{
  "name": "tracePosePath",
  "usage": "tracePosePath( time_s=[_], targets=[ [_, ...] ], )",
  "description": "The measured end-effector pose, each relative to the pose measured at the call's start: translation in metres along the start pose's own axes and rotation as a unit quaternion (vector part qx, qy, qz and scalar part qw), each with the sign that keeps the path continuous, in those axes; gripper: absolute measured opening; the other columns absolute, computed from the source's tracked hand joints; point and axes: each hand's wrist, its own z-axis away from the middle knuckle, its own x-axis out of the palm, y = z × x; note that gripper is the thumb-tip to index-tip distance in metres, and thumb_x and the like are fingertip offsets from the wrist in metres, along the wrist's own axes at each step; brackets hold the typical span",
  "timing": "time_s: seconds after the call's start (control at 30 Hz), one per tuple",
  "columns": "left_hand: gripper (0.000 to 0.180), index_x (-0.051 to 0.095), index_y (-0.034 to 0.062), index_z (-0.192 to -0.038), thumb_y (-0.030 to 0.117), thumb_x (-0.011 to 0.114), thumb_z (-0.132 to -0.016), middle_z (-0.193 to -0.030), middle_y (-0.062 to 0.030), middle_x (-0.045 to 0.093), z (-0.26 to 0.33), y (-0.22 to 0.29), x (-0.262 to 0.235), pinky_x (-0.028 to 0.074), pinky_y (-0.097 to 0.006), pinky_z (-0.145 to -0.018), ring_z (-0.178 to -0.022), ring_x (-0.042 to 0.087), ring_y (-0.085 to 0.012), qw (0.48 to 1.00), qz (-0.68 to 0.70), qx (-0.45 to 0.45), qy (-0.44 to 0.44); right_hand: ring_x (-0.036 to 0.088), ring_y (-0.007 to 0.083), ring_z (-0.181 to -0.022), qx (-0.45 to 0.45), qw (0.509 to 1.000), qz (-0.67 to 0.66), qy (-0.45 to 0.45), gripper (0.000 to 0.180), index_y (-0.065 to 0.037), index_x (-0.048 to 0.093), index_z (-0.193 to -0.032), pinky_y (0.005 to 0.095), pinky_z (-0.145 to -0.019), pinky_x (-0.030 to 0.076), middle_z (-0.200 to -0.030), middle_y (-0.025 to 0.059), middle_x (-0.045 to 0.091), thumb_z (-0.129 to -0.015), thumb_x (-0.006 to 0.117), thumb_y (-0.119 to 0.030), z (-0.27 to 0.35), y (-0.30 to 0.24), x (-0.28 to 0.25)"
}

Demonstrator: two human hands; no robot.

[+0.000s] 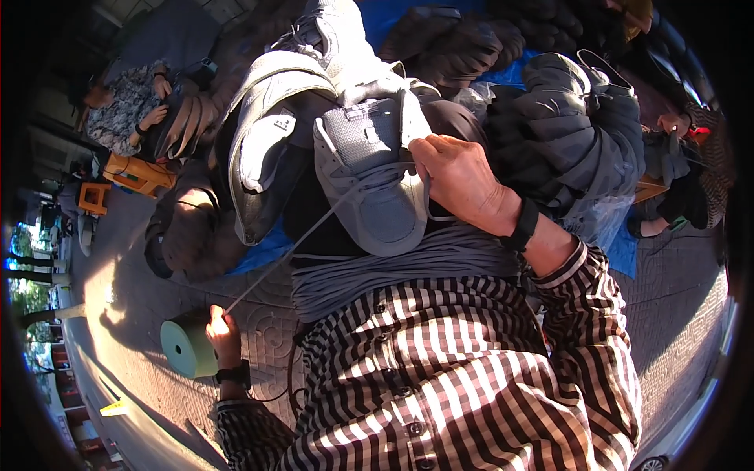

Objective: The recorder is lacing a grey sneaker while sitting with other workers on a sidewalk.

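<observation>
A grey sneaker (385, 208) rests toe toward me at my lap, its mesh tongue (361, 133) standing up. A thin grey shoelace (292, 250) runs taut from its eyelets down to the left. My left hand (224, 334) is closed on that lace, out beside my left hip. At the sneaker's right eyelet edge, my right hand (463, 180) is closed in a pinch on the lace; its fingertips partly hide the spot. A bundle of grey laces (393, 271) lies across my waist.
Beyond lie more light sneakers (271, 141) and a large stack of grey shoe uppers (581, 133) partly in clear plastic. A green roll (184, 348) is beside my left hand. People sit at far left (129, 110) and far right, near orange stools (137, 174).
</observation>
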Motion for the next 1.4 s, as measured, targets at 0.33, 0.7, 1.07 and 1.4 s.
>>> tracePosePath(
  time_s=[0.33,0.7,1.07,1.4],
  targets=[
    [0.016,0.061,0.0055,-0.099,0.006,0.056,-0.084,-0.081,-0.0153,0.066,-0.062,0.123,-0.093,0.053,-0.037,-0.063,-0.071,0.067,-0.0325,0.964,0.266,0.003,-0.009,0.066,0.0215,-0.077,-0.082,0.968,0.22,-0.093,0.02,-0.002,0.055,-0.085,0.0306,-0.064,0.052,-0.079,0.009,0.062,-0.068,0.065,-0.003,-0.015,-0.015,-0.01],
    [0.009,0.06,-0.0029,-0.096,0.002,0.062,-0.088,-0.082,-0.0086,0.068,-0.174,0.262,-0.135,0.054,-0.024,-0.063,-0.071,0.068,-0.0127,0.785,0.617,0.052,-0.026,0.061,0.0341,-0.062,0.094,0.985,-0.14,-0.019,0.004,-0.001,0.056,-0.081,0.0375,-0.058,0.047,-0.065,0.0173,0.06,-0.079,0.059,0.002,-0.011,0.003,-0.002],
    [0.011,0.059,0.0006,-0.097,0.009,0.059,-0.09,-0.078,-0.0047,0.063,-0.203,0.283,-0.101,0.049,-0.022,-0.059,-0.064,0.06,-0.0099,0.75,0.657,0.018,-0.076,0.059,0.0335,-0.059,0.086,0.984,-0.154,-0.008,0.008,-0.002,0.053,-0.08,0.0368,-0.057,0.045,-0.062,0.0158,0.057,-0.079,0.058,0.004,-0.009,0.009,0.001],
    [0.015,0.058,0.0022,-0.093,-0.007,0.058,-0.081,-0.077,-0.0137,0.064,-0.207,0.29,-0.1,0.053,-0.032,-0.056,-0.066,0.066,-0.0301,0.878,0.428,0.184,0.109,0.062,0.0259,-0.062,0.078,0.99,-0.11,-0.039,0.008,-0.001,0.054,-0.087,0.0322,-0.057,0.047,-0.071,0.013,0.06,-0.083,0.061,0.0,-0.008,0.009,0.001]
  ],
)
